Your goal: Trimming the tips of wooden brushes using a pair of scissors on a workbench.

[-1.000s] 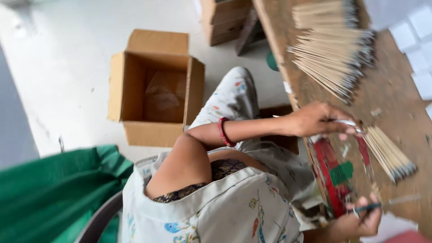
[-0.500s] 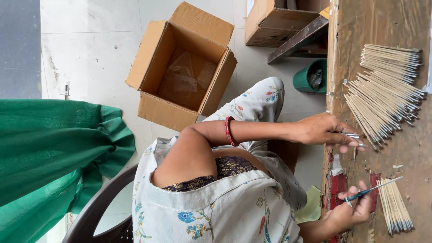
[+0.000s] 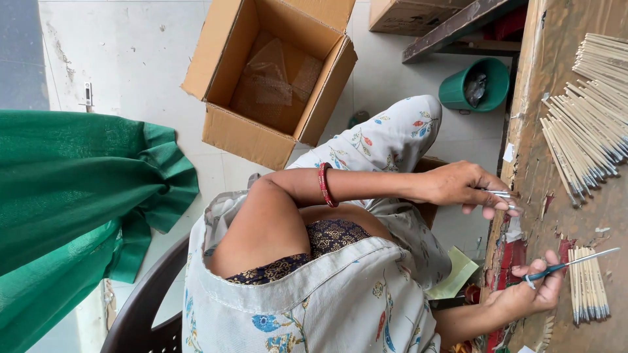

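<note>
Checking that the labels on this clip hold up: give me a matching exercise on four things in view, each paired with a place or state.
Things:
1. cardboard box
2. bucket
3. blue-handled brush
4. metal-tipped sticks

Places or states:
A. pinched in the left hand
B. open, on the floor
C. held in the right hand
D. green, on the floor beside the table edge

Pairs: 1-B, 2-D, 3-C, 4-A

Left of your knee, an open brown cardboard box [image 3: 271, 78] stands; a second brown carton [image 3: 418, 14] beyond it.
</note>
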